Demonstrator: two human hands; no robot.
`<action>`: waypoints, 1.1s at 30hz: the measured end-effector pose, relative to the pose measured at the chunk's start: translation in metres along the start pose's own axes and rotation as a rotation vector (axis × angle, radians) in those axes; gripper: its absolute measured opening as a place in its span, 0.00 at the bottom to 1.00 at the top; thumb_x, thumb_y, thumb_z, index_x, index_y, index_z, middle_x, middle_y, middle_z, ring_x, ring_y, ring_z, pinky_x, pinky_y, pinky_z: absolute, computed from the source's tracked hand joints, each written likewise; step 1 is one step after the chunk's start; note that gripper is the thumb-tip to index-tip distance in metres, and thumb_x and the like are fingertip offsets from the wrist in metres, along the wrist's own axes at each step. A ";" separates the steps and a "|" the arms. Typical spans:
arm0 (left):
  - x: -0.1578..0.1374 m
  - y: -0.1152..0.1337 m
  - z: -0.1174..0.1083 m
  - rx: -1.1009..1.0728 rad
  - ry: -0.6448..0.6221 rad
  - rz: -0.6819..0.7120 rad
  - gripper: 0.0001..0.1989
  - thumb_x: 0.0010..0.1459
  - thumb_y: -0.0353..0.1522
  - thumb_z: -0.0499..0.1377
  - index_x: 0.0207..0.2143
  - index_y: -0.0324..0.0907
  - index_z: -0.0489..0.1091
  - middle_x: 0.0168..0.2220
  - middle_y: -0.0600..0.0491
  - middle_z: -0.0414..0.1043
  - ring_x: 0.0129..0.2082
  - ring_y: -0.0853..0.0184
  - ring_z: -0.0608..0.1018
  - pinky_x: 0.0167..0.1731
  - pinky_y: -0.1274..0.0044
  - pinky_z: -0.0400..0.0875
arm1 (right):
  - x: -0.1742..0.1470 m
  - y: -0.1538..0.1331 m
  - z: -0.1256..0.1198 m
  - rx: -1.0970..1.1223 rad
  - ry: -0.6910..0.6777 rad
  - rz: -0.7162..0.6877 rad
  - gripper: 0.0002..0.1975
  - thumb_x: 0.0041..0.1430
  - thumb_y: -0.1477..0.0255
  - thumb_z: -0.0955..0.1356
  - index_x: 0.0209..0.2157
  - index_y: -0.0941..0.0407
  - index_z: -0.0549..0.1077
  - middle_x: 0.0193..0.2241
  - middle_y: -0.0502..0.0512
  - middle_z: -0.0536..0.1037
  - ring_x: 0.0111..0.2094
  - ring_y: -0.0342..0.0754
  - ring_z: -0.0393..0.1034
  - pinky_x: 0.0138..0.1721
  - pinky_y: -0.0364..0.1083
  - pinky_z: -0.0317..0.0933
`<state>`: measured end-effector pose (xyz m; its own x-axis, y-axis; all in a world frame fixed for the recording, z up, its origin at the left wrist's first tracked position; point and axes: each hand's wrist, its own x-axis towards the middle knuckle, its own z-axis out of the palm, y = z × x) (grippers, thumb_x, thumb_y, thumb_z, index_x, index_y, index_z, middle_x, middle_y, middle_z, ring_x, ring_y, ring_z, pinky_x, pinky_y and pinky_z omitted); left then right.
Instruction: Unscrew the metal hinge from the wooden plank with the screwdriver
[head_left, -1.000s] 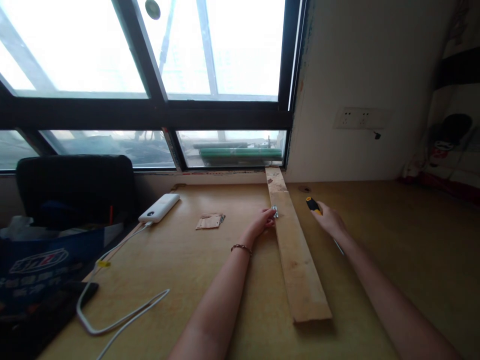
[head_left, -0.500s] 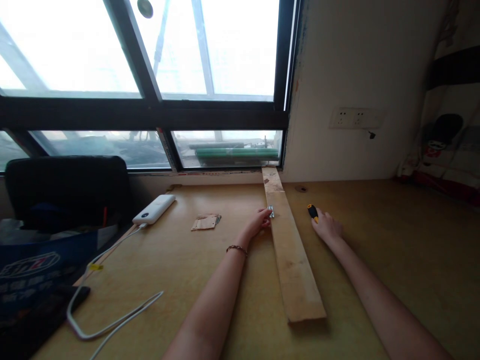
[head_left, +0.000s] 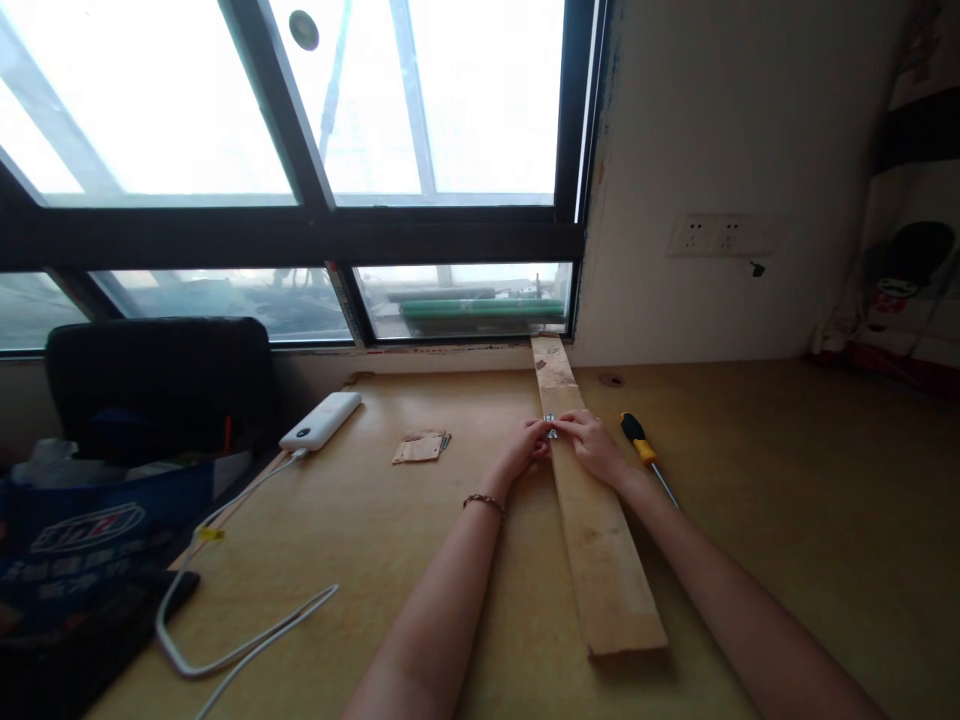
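Note:
A long wooden board [head_left: 596, 530] lies on the table, stretching from near me toward the window. At its left edge sits a small silver metal hinge [head_left: 550, 428]. My left hand [head_left: 525, 445] is closed, its fingertips pinching the hinge from the left. From the right, my right hand [head_left: 591, 440] reaches over the board, thumb and fingers closed at the same hinge. Whether a smaller part is between the fingers cannot be made out. A black and yellow screwdriver [head_left: 640, 443] lies on the table right of the board, apart from my right hand.
Left of my hands lies a brown cardboard piece [head_left: 420, 447] with several screws [head_left: 445, 441] at its edge. A white power bank [head_left: 321, 420] with a white cable [head_left: 174, 655] sits by the table's left edge. Beyond are a dark chair [head_left: 161, 385] and the window [head_left: 450, 235].
My right hand has let go of the screwdriver, leaving it on the table, and has moved left to the hinge. My left hand stays at the hinge. The view has shifted slightly.

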<state>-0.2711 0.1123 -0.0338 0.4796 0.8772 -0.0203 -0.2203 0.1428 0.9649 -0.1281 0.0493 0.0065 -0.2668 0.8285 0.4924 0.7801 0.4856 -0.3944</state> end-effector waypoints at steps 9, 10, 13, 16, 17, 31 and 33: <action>0.008 -0.009 0.002 0.047 0.089 0.010 0.09 0.48 0.35 0.55 0.23 0.39 0.61 0.15 0.61 0.54 0.10 0.80 0.57 0.10 0.84 0.47 | -0.002 -0.007 -0.002 -0.230 -0.042 -0.008 0.18 0.55 0.80 0.59 0.43 0.53 0.72 0.39 0.56 0.71 0.44 0.47 0.62 0.45 0.45 0.56; 0.008 -0.009 0.003 0.053 0.121 0.025 0.08 0.48 0.35 0.55 0.24 0.39 0.61 0.16 0.61 0.55 0.11 0.79 0.58 0.10 0.84 0.48 | -0.002 -0.009 -0.003 -0.261 -0.053 -0.014 0.18 0.56 0.80 0.59 0.44 0.53 0.72 0.40 0.56 0.71 0.44 0.48 0.62 0.45 0.45 0.55; 0.005 -0.008 0.006 0.088 0.270 0.132 0.08 0.47 0.32 0.57 0.30 0.39 0.62 0.22 0.58 0.62 0.16 0.77 0.65 0.14 0.85 0.56 | -0.003 -0.015 -0.007 -0.328 -0.070 -0.022 0.17 0.56 0.80 0.59 0.44 0.54 0.71 0.40 0.57 0.71 0.45 0.48 0.61 0.46 0.45 0.55; 0.003 -0.006 0.007 0.190 0.378 0.304 0.12 0.44 0.30 0.59 0.35 0.41 0.65 0.33 0.55 0.64 0.24 0.77 0.68 0.21 0.85 0.63 | -0.004 -0.018 -0.008 -0.358 -0.078 -0.022 0.18 0.56 0.80 0.58 0.45 0.55 0.70 0.41 0.58 0.71 0.45 0.49 0.61 0.46 0.45 0.55; 0.003 -0.006 0.007 0.227 0.388 0.346 0.12 0.44 0.29 0.60 0.34 0.41 0.67 0.35 0.53 0.64 0.27 0.76 0.69 0.24 0.85 0.65 | -0.004 -0.018 -0.008 -0.361 -0.081 -0.021 0.18 0.56 0.80 0.58 0.45 0.55 0.70 0.41 0.57 0.71 0.45 0.49 0.61 0.46 0.46 0.55; 0.003 -0.006 0.005 0.077 0.317 0.351 0.08 0.41 0.32 0.62 0.27 0.39 0.74 0.43 0.50 0.62 0.39 0.68 0.69 0.36 0.80 0.65 | -0.004 -0.019 -0.007 -0.414 -0.108 -0.012 0.19 0.56 0.80 0.57 0.46 0.55 0.69 0.43 0.57 0.71 0.47 0.50 0.59 0.45 0.46 0.54; 0.003 -0.006 0.005 0.038 0.298 0.349 0.09 0.40 0.32 0.63 0.27 0.39 0.74 0.42 0.50 0.62 0.40 0.68 0.69 0.38 0.79 0.64 | -0.004 -0.020 -0.007 -0.429 -0.121 -0.002 0.18 0.58 0.79 0.57 0.46 0.55 0.69 0.44 0.57 0.71 0.47 0.50 0.59 0.45 0.46 0.54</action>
<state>-0.2645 0.1117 -0.0381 0.1160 0.9641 0.2388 -0.2915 -0.1968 0.9361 -0.1390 0.0347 0.0180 -0.3133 0.8665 0.3886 0.9368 0.3490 -0.0229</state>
